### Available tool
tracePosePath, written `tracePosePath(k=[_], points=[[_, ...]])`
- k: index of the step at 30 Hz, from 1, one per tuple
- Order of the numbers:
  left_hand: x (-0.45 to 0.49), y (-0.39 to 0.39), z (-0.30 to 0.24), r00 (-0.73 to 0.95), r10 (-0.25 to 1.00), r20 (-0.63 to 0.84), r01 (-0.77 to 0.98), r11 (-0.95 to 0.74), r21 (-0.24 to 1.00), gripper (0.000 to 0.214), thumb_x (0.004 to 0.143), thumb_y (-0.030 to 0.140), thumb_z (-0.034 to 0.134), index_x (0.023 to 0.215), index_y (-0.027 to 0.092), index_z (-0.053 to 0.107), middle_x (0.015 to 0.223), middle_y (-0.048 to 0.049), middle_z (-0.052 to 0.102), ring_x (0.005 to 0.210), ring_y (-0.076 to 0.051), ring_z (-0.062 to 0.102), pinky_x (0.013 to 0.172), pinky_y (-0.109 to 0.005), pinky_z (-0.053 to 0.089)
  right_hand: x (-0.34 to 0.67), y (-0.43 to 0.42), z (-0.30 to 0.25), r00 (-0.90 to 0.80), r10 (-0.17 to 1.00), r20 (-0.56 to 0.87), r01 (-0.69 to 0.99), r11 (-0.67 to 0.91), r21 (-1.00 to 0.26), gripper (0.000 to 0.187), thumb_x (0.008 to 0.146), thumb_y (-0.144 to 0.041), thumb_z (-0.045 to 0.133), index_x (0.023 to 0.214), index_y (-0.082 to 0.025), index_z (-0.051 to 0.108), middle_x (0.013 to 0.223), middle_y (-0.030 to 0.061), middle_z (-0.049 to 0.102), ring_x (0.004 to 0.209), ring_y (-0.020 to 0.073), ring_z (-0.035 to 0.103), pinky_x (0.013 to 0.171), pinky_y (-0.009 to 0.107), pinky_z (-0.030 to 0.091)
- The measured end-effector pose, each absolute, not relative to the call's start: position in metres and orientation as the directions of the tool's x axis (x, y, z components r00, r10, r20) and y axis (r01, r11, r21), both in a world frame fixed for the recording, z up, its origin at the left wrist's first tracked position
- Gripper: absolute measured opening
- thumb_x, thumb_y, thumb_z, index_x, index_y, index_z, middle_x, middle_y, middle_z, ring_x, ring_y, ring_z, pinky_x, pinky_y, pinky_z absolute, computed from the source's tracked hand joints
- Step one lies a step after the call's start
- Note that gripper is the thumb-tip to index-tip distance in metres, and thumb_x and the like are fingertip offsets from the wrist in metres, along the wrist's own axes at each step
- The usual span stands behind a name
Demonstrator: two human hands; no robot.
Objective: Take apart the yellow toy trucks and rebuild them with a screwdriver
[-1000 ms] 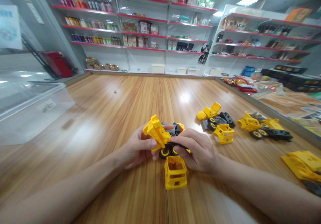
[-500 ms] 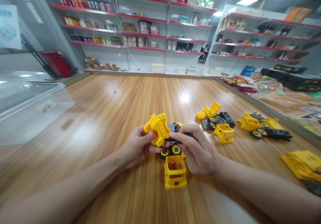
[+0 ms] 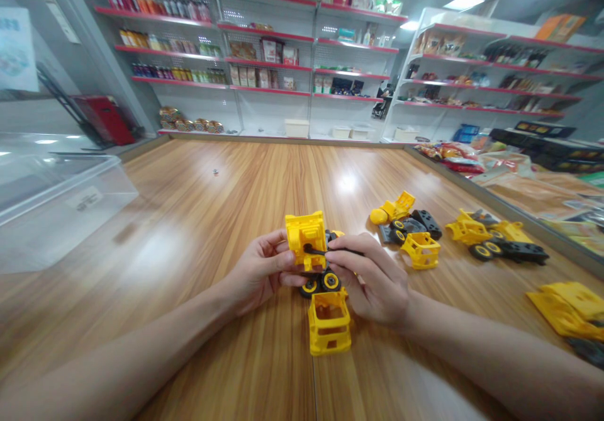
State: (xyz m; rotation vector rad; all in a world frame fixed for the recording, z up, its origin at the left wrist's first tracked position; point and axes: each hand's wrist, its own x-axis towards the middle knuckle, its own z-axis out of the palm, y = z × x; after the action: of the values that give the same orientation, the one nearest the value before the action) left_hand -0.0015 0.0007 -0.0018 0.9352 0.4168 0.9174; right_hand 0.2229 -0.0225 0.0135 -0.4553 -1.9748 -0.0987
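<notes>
My left hand (image 3: 271, 262) is closed on a yellow toy truck bed (image 3: 306, 235), held above the table with its ribbed side toward me. Between the thumb and fingers of my right hand (image 3: 372, 276) is a thin black rod (image 3: 319, 252), perhaps a small tool. Its dark, rounded tip meets the yellow piece near the middle. Just below both hands are black toy wheels with yellow hubs (image 3: 331, 280), partly hidden by my fingers. In front of them a yellow toy cab (image 3: 330, 325) rests on the wood.
To the right lie more toy truck parts: a yellow cab (image 3: 421, 251), a black chassis with wheels (image 3: 512, 251) and a yellow piece (image 3: 569, 308) near the edge. A clear plastic bin (image 3: 66, 204) stands at the left. Stocked shelves (image 3: 268, 92) line the back.
The yellow truck bed has turned in my left hand, so its ribbed side now faces me. My right hand has brought the black rod's tip against it.
</notes>
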Motion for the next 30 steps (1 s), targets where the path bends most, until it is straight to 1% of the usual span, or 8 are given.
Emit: tracePosePath(k=[5, 12, 15, 21, 25, 27, 30], points=[[-0.0018, 0.0011, -0.0010, 0.555, 0.830, 0.050, -0.470, 0.263, 0.843, 0.038, 0.082, 0.017, 0.073, 0.119, 0.015, 0.065, 0.109, -0.0125, 0.074, 0.090, -0.020, 0.074, 0.074, -0.021, 0.063, 0.2209, -0.0212, 0.0119, -0.331, 0.309, 0.892, 0.408, 0.899, -0.160, 0.041, 0.084, 0.000, 0.061, 0.122, -0.016, 0.062, 0.114, 0.0118, 0.064, 0.102, 0.0206, 0.064, 0.085, 0.038, 0.059], [-0.0015, -0.0003, 0.0014, 0.507, 0.862, 0.000, -0.480, 0.282, 0.830, 0.032, 0.080, 0.017, 0.075, 0.112, 0.013, 0.072, 0.105, -0.0144, 0.075, 0.089, -0.019, 0.074, 0.073, -0.018, 0.062, 0.2202, -0.0214, 0.0122, -0.298, 0.334, 0.894, 0.482, 0.861, -0.161, 0.037, 0.086, -0.003, 0.060, 0.119, -0.020, 0.064, 0.111, 0.0098, 0.065, 0.100, 0.0206, 0.065, 0.083, 0.038, 0.060], [-0.0011, -0.0006, 0.0006, 0.485, 0.874, 0.004, -0.481, 0.264, 0.836, 0.029, 0.080, 0.016, 0.075, 0.109, 0.012, 0.074, 0.107, -0.0149, 0.075, 0.090, -0.019, 0.074, 0.073, -0.018, 0.062, 0.2210, -0.0215, 0.0121, -0.317, 0.348, 0.882, 0.485, 0.859, -0.165, 0.036, 0.085, -0.002, 0.060, 0.118, -0.018, 0.064, 0.112, 0.0103, 0.065, 0.100, 0.0205, 0.065, 0.083, 0.037, 0.059], [0.0010, -0.0005, -0.0001, 0.402, 0.916, 0.005, -0.466, 0.200, 0.862, 0.030, 0.075, 0.016, 0.080, 0.104, 0.011, 0.076, 0.105, -0.0159, 0.075, 0.086, -0.021, 0.074, 0.070, -0.022, 0.064, 0.2209, -0.0182, 0.0138, -0.323, 0.365, 0.873, 0.512, 0.843, -0.163, 0.042, 0.087, -0.004, 0.060, 0.127, -0.018, 0.059, 0.111, 0.0091, 0.067, 0.100, 0.0186, 0.065, 0.086, 0.034, 0.058], [0.0023, -0.0024, 0.0023, 0.338, 0.940, 0.038, -0.431, 0.119, 0.894, 0.027, 0.072, 0.018, 0.082, 0.097, 0.011, 0.076, 0.098, -0.0130, 0.077, 0.080, -0.020, 0.074, 0.067, -0.023, 0.064, 0.2228, -0.0150, 0.0135, -0.345, 0.395, 0.852, 0.523, 0.834, -0.175, 0.041, 0.090, -0.010, 0.062, 0.130, -0.016, 0.055, 0.112, 0.0101, 0.068, 0.103, 0.0181, 0.065, 0.090, 0.032, 0.057], [0.0028, -0.0042, 0.0036, 0.316, 0.947, 0.064, -0.397, 0.070, 0.915, 0.025, 0.071, 0.018, 0.083, 0.094, 0.011, 0.075, 0.093, -0.0108, 0.077, 0.076, -0.019, 0.074, 0.065, -0.023, 0.064, 0.2245, -0.0148, 0.0133, -0.362, 0.414, 0.835, 0.527, 0.830, -0.183, 0.040, 0.091, -0.016, 0.062, 0.130, -0.015, 0.053, 0.110, 0.0105, 0.069, 0.100, 0.0184, 0.066, 0.087, 0.031, 0.057], [0.0029, -0.0069, 0.0042, 0.305, 0.947, 0.104, -0.341, 0.007, 0.940, 0.025, 0.071, 0.018, 0.082, 0.094, 0.012, 0.073, 0.089, -0.0082, 0.078, 0.072, -0.018, 0.074, 0.064, -0.024, 0.064, 0.2262, -0.0157, 0.0138, -0.387, 0.437, 0.812, 0.530, 0.826, -0.192, 0.036, 0.095, -0.023, 0.058, 0.129, -0.016, 0.052, 0.103, 0.0099, 0.068, 0.089, 0.0181, 0.066, 0.077, 0.030, 0.057]])
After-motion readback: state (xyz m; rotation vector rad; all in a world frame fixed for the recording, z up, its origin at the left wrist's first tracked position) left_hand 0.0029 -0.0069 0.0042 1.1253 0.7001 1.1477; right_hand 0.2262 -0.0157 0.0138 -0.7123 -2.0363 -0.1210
